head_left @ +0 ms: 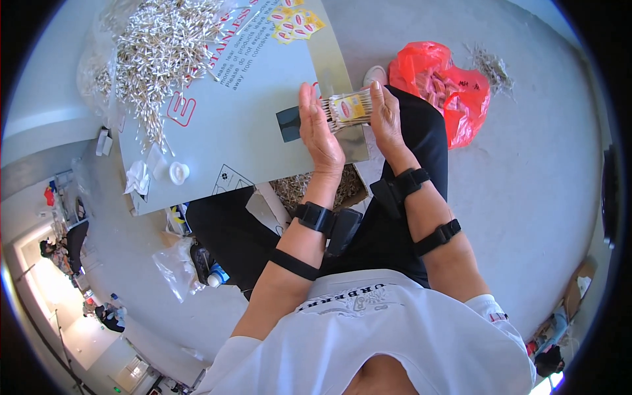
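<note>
Two hands squared up a swab bundle.
Left hand (316, 128) and right hand (385, 118) pressed flat against the light, loose, yellow-banded cotton-swab bundle (347, 108) ends; safest hold looked mid-band.

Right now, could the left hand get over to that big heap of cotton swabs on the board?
Probably yes. The left hand would first have to let go of the swab bundle; the bare board lies between it and the heap.

the table (263, 112) is looking like smooth sheet metal under a matt protective film. the bundle of sticks (347, 108) is showing pale wood with a glossy paper label, and the red bag (454, 99) is shining like thin crinkly plastic.
</note>
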A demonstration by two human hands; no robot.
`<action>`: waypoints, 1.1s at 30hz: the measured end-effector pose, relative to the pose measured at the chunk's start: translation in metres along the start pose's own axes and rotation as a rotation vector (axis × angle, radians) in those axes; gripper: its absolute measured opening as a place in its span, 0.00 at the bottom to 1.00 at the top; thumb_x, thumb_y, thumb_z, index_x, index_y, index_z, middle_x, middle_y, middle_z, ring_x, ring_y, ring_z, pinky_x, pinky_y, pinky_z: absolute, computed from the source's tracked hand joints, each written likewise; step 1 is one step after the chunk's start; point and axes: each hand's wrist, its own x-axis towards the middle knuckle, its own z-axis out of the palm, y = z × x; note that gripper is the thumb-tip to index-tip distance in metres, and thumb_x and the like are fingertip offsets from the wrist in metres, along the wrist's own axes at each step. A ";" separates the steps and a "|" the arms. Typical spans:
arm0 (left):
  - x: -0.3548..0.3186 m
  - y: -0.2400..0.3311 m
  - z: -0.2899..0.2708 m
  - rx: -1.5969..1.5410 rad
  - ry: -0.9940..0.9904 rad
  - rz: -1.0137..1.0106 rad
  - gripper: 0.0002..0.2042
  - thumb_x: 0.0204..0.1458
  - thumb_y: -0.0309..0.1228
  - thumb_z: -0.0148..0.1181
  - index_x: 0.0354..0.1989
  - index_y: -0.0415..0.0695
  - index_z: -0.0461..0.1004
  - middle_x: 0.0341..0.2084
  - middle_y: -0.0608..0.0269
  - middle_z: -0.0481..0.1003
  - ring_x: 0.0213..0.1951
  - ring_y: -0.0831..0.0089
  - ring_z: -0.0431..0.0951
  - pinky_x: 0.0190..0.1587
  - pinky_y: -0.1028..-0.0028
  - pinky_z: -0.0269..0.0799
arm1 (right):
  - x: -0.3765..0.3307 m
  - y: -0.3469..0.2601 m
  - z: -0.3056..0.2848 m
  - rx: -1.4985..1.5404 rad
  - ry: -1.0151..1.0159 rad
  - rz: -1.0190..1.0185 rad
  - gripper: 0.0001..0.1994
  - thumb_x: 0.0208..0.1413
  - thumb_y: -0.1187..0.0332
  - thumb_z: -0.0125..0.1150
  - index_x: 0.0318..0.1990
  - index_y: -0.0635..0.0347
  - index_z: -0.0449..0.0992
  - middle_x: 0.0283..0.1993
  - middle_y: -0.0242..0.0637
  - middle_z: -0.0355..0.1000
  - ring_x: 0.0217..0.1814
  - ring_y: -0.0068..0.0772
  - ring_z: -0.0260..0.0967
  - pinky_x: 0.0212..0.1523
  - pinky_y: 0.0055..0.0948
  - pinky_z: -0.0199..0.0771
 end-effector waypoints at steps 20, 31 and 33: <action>-0.016 -0.002 0.011 -0.127 0.075 -0.026 0.31 0.64 0.46 0.43 0.66 0.32 0.50 0.65 0.43 0.52 0.68 0.57 0.51 0.70 0.61 0.44 | -0.031 -0.016 0.014 0.488 0.199 0.331 0.18 0.42 0.75 0.73 0.42 0.66 0.73 0.34 0.32 0.74 0.32 0.23 0.71 0.36 0.24 0.73; -0.010 0.004 0.026 -0.484 0.160 -0.214 0.27 0.65 0.40 0.44 0.65 0.33 0.51 0.63 0.44 0.56 0.65 0.61 0.57 0.69 0.64 0.49 | -0.034 -0.025 0.020 0.574 0.181 0.291 0.18 0.40 0.84 0.70 0.42 0.66 0.76 0.39 0.36 0.77 0.38 0.27 0.75 0.40 0.25 0.75; -0.011 0.005 0.026 -0.401 0.169 -0.199 0.26 0.64 0.39 0.45 0.63 0.33 0.55 0.60 0.46 0.60 0.62 0.61 0.61 0.67 0.63 0.53 | -0.034 -0.022 0.019 0.566 0.158 0.292 0.18 0.40 0.83 0.70 0.42 0.66 0.76 0.38 0.36 0.77 0.37 0.26 0.75 0.40 0.25 0.75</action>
